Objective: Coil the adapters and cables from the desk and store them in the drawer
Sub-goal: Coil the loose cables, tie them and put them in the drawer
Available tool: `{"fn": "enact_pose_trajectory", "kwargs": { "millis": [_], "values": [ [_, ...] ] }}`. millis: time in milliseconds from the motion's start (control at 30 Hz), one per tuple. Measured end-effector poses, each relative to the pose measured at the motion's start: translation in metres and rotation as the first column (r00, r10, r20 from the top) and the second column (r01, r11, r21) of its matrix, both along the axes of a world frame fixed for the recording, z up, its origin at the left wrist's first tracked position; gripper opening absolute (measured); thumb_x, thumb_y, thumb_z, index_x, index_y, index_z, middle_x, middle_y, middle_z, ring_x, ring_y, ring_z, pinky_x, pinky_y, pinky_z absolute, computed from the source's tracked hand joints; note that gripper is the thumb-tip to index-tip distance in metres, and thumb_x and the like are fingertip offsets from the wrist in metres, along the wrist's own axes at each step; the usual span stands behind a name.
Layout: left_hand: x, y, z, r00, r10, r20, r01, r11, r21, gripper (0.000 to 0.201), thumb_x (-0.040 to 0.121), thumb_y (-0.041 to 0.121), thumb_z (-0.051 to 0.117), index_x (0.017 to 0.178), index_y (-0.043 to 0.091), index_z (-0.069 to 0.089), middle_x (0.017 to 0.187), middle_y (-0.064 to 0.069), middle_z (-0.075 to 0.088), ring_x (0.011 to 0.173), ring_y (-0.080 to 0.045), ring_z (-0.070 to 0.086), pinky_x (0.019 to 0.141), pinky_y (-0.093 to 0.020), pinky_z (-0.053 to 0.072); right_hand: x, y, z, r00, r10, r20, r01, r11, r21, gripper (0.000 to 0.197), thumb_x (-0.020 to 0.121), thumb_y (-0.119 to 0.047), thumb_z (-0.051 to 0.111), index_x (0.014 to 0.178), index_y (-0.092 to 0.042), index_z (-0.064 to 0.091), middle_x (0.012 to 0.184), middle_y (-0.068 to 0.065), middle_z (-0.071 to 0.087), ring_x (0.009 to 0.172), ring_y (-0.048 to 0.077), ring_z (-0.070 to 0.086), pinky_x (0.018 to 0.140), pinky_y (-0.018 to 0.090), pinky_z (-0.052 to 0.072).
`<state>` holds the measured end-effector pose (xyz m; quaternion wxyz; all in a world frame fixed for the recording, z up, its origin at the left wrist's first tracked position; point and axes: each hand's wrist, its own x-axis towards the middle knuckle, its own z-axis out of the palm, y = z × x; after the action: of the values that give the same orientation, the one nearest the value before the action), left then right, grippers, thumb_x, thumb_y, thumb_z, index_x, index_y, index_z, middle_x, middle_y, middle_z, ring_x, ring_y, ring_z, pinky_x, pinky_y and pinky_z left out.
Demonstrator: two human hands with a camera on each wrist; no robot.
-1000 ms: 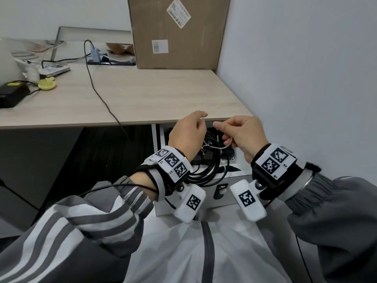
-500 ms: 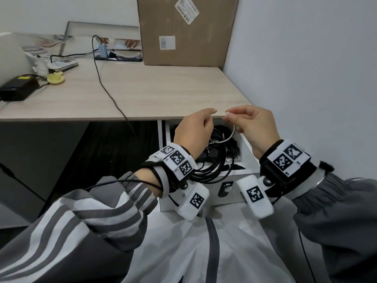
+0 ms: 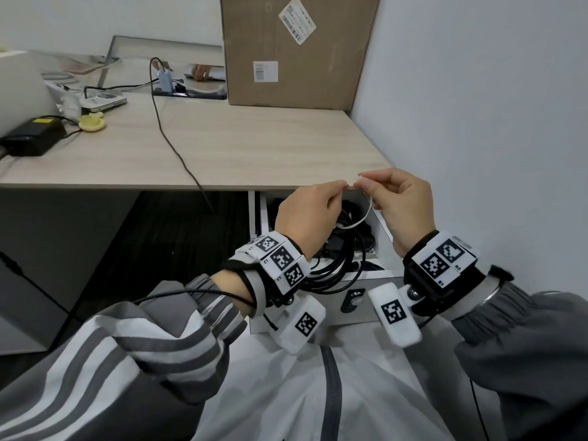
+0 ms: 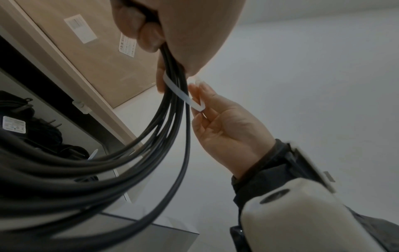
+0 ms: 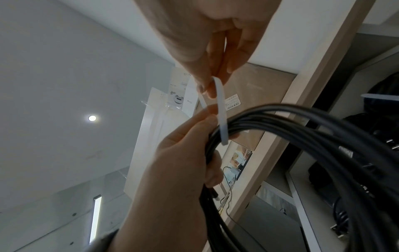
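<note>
My left hand (image 3: 339,187) grips a coil of black cable (image 3: 334,268) above the open white drawer (image 3: 383,226) under the desk's right end. Its thumb and forefinger also pinch one end of a white tie (image 3: 362,218). My right hand (image 3: 362,183) pinches the tie's other end, fingertips almost touching the left hand's. In the left wrist view the tie (image 4: 183,95) crosses the coil's strands (image 4: 168,119) just below my fist. In the right wrist view the tie (image 5: 222,116) loops around the bundle (image 5: 323,136) between both hands.
More black cables and an adapter (image 3: 361,238) lie inside the drawer. On the desk sit a black power brick (image 3: 31,138), a yellow item (image 3: 92,122), a trailing black cord (image 3: 171,138) and a cardboard box (image 3: 296,49). A white wall stands close on the right.
Both hands have risen from inside the drawer to the desk's edge. The white tie now hangs in a longer loop between them.
</note>
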<state>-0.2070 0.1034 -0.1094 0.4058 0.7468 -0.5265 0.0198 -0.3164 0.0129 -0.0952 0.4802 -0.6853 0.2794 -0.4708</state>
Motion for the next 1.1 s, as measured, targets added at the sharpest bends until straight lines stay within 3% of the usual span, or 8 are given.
{"fn": "enact_pose_trajectory", "kwargs": {
  "millis": [200,967,1100],
  "values": [
    [-0.0011,0.0009,0.0022,0.999,0.0,0.036,-0.001,1.0,0.028,0.031,0.1,0.028,0.038,0.115,0.031,0.065,0.076,0.003,0.064,0.077,-0.022,0.059,0.066,-0.036,0.049,0.001,0.001,-0.0036,1.0,0.012,-0.015,-0.013,0.999,-0.042,0.007,0.081,-0.013,0.074,0.088,-0.016,0.074,0.082,-0.002,0.074,0.078,0.007,0.068,0.072,0.02,0.048],
    [-0.0005,-0.0013,-0.0006,0.997,0.011,0.082,-0.01,1.0,-0.005,0.028,0.099,0.028,0.039,0.102,0.024,0.067,0.072,0.005,0.062,0.073,-0.02,0.058,0.061,-0.035,0.047,0.0012,0.0002,-0.0049,1.0,-0.027,0.01,0.028,0.995,-0.096,0.011,0.081,-0.014,0.074,0.08,-0.025,0.073,0.08,-0.003,0.073,0.077,0.01,0.068,0.074,0.025,0.051],
    [0.0006,-0.0036,-0.0029,0.995,0.023,0.101,-0.024,1.0,0.005,0.028,0.099,0.03,0.039,0.087,0.02,0.062,0.067,0.004,0.057,0.073,-0.022,0.057,0.058,-0.035,0.043,0.0004,0.0022,-0.0039,1.0,-0.02,-0.005,0.019,0.994,-0.112,0.01,0.081,-0.013,0.074,0.081,-0.022,0.073,0.077,-0.005,0.073,0.077,0.01,0.069,0.078,0.029,0.055]
  ]
}}
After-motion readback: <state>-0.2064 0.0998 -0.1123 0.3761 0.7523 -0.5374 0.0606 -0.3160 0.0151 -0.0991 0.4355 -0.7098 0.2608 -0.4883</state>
